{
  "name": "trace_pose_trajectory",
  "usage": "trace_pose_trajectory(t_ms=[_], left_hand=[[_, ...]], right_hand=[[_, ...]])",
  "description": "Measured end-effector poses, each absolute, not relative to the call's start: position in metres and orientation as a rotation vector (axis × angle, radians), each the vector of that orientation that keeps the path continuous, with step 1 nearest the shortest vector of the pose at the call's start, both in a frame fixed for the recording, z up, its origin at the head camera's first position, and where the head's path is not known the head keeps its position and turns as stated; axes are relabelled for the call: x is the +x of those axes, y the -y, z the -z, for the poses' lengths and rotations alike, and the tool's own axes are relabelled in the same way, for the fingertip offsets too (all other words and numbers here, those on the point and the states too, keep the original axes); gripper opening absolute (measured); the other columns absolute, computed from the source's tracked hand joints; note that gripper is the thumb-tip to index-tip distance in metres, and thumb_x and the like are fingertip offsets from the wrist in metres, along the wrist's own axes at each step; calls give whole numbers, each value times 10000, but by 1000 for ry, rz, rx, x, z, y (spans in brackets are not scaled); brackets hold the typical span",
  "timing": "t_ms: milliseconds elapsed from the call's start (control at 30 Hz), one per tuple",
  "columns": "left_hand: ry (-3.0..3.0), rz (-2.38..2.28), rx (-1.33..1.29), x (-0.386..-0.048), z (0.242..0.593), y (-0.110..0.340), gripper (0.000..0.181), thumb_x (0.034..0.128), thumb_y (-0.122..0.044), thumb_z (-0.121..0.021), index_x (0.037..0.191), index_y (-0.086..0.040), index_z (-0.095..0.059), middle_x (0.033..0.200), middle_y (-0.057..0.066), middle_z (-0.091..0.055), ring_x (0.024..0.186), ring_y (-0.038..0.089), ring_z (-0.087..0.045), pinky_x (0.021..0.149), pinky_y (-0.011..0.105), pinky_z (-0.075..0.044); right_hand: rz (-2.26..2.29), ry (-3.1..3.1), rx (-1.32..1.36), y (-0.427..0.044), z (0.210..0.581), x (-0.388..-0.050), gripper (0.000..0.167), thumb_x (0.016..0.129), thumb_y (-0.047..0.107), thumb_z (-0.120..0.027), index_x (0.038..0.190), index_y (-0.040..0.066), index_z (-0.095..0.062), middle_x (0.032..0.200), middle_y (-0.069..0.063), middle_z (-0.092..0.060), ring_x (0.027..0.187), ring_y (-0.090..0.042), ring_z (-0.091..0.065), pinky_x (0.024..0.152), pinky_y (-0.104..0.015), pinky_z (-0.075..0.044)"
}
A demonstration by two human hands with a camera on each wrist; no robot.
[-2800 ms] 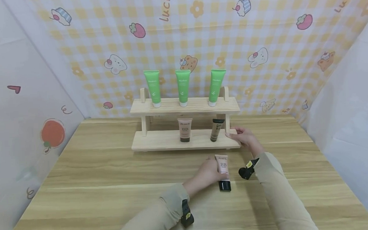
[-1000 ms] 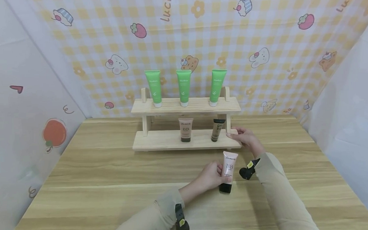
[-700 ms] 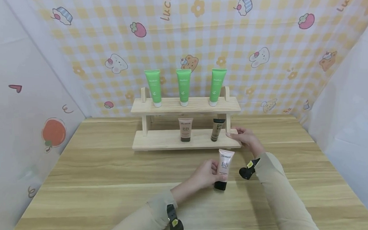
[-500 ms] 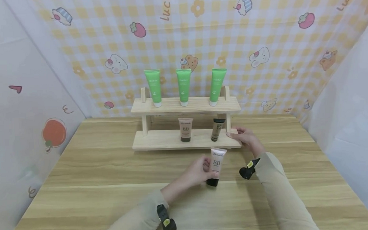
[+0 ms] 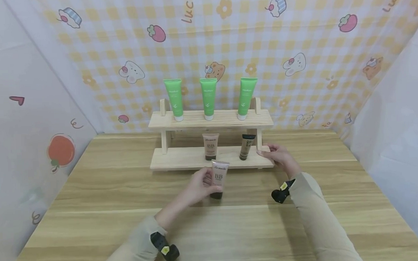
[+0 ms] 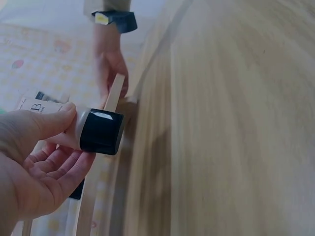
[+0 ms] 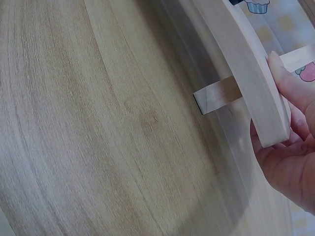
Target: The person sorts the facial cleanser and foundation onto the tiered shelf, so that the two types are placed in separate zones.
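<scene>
My left hand (image 5: 198, 185) pinches a pink BB cream tube (image 5: 219, 175) between thumb and fingers, in front of the shelf's lower board. The tube stands cap down, tilted slightly; its black cap (image 6: 102, 132) faces the camera in the left wrist view. With the thumb on top and fingers below, my right hand (image 5: 280, 158) grips the right end of the wooden shelf (image 5: 182, 159), as the right wrist view shows at the board's end (image 7: 266, 113). On the lower board stand another pink BB tube (image 5: 211, 145) and a small dark brown tube (image 5: 246, 147).
Three green tubes, left (image 5: 174, 99), middle (image 5: 208, 98) and right (image 5: 246, 97), stand on the upper board (image 5: 226, 118). Behind the wood-grain table (image 5: 110, 187) hangs a yellow checked cloth (image 5: 192, 50). White sheets border both sides.
The left hand has lifted the pink BB tube off the table and carried it left and toward the shelf, turning it more upright. The right hand keeps its place on the shelf.
</scene>
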State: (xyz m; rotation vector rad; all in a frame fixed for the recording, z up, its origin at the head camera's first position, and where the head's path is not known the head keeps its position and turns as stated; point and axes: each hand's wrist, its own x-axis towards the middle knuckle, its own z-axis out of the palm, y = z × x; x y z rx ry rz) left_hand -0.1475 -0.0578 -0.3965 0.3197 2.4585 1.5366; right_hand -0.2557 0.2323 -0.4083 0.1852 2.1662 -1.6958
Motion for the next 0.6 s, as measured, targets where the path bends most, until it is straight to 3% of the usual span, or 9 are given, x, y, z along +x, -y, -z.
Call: trace_pose_trajectory(t_ms=[67, 133, 233, 367, 567, 600], left_hand=[[-2485, -1552, 273, -149, 394, 65, 478, 711, -163, -759, 1091, 17, -532, 1020, 135, -621, 905, 210, -607, 809, 305, -539], [-2515, -1554, 218, -151, 392, 73, 468, 709, -165, -759, 1085, 5, -538, 1026, 129, -629, 915, 212, -610, 825, 319, -538], [-2564, -1554, 168, -156, 388, 87, 464, 726, -171, -746, 1101, -3, -532, 1055, 142, -635, 941, 232, -613, 849, 348, -530], [-2608, -1547, 137, -163, 385, 105, 467, 754, -185, -726, 1135, -15, -515, 1099, 160, -627, 988, 264, -609, 874, 370, -520], [-2662, -1580, 108, -176, 381, 126, 505, 789, -175, -698, 1203, 0, -469, 1155, 192, -593, 1051, 305, -585, 892, 384, -514], [-2669, -1592, 101, -179, 381, 129, 515, 794, -168, -692, 1217, 9, -457, 1166, 199, -584, 1064, 314, -580, 901, 385, -511]], right_hand=[[1723, -2149, 188, -232, 408, -256, 618, 871, 126, -605, 1379, -47, -300, 1061, -1, -527, 786, 2, -532, 727, -104, -481], [1736, -2140, 196, -232, 408, -256, 611, 868, 119, -609, 1373, -48, -310, 1049, 3, -529, 781, -2, -539, 728, -110, -487], [1713, -2153, 206, -232, 407, -256, 613, 868, 140, -612, 1374, -35, -314, 1243, -129, -491, 850, -28, -523, 825, -147, -480], [1686, -2163, 218, -231, 407, -256, 629, 869, 162, -613, 1386, -17, -303, 1456, -212, -277, 938, -63, -485, 934, -193, -440], [1707, -2164, 203, -232, 407, -255, 620, 870, 142, -608, 1383, -28, -305, 1352, -177, -393, 852, -15, -509, 766, -92, -467], [1705, -2166, 198, -232, 407, -255, 618, 873, 137, -601, 1386, -29, -298, 1355, -184, -391, 862, -20, -509, 808, -110, -470]])
